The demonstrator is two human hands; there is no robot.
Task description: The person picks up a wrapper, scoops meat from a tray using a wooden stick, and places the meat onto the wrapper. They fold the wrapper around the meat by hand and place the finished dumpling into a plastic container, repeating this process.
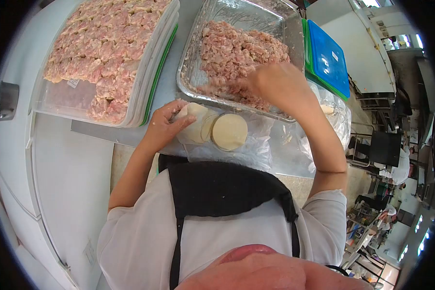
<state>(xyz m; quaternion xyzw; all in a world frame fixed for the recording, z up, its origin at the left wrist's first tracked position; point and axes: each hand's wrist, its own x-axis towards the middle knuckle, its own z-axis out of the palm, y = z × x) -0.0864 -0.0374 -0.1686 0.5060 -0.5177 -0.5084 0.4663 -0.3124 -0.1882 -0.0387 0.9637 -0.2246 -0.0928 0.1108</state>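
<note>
My left hand (pixel 166 123) is closed on the edge of a thin, pale round dough wrapper (pixel 194 111), thumb on top. Just right of it, a stack of round dough wrappers (pixel 229 132) lies on clear plastic, with a few fanned out toward the hand. Over a metal tray (pixel 184 79) of ground meat (pixel 241 53), my right hand (pixel 280 87) is curled, its fingertips blurred and partly hidden. A smeared shape reaches left from it across the meat; whether it is a tool, I cannot make out.
At the left, a clear plastic container (pixel 58 105) holds rows of filled dumplings (pixel 106 46), stacked on green-edged lids. Blue and green lids (pixel 329 53) lie right of the tray. Crumpled clear plastic (pixel 340 116) sits at the table's right end. Other people work far right.
</note>
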